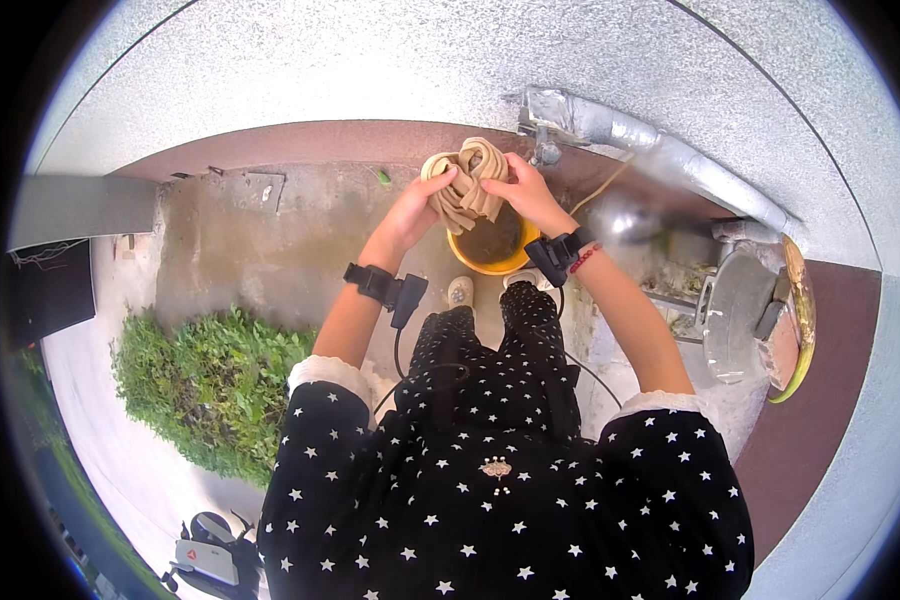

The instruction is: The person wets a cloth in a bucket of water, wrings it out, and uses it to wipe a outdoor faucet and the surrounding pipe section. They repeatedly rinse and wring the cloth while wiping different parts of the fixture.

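A bunched beige cloth (465,184), folded into thick pleats, is held up between both hands. My left hand (418,204) grips its left side with the thumb laid across the front. On the other side, my right hand (529,191) pinches the cloth, thumb in front and fingers behind. Below the cloth stands a round yellow basin (487,268) with dark contents, perhaps water. The cloth covers the basin's upper left part. What the folds enclose is hidden.
A foil-wrapped pipe (645,142) runs along the wall. To the right lies a grey lid-like disc (739,319) beside a brick (780,349). Green shrubs (210,390) grow at left, with a scooter (210,559) lower down. My shoe (460,291) is close to the basin.
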`<state>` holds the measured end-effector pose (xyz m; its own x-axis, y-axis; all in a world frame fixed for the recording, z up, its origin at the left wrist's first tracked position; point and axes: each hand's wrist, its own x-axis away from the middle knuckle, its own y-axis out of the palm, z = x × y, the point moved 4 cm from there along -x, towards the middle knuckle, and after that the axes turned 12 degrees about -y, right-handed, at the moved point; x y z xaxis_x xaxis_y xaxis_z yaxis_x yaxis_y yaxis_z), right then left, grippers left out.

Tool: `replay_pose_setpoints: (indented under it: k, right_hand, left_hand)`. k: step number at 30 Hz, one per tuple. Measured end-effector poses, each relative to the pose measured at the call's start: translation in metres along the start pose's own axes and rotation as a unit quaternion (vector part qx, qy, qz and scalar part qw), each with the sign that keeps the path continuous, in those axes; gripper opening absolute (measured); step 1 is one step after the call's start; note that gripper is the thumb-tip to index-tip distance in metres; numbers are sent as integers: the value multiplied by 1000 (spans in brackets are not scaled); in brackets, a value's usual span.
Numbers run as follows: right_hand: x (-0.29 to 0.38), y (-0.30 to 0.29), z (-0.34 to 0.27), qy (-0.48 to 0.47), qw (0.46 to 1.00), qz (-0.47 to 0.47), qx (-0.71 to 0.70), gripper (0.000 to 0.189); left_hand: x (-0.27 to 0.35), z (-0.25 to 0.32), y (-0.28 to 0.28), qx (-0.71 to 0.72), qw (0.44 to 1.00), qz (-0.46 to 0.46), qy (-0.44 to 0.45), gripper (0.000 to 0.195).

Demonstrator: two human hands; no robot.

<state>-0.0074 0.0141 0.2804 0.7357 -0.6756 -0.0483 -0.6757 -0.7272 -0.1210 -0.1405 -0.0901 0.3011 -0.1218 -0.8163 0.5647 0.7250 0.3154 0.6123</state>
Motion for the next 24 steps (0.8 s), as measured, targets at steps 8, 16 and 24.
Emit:
replay_pose_setpoints:
  k: [8, 16, 24]
  right_hand:
    - [36, -93, -55, 11, 966, 185, -180, 32]
    - [60, -174, -108, -49, 926, 175, -332, 39]
    - [117, -194, -133, -56, 942, 97, -316, 42]
  left_hand:
    - [-5, 33, 23, -206, 976, -3, 65, 41]
    - [-13, 30, 51, -537, 843, 17, 30, 38]
    - [-40, -24, 207, -502, 829, -65, 238, 41]
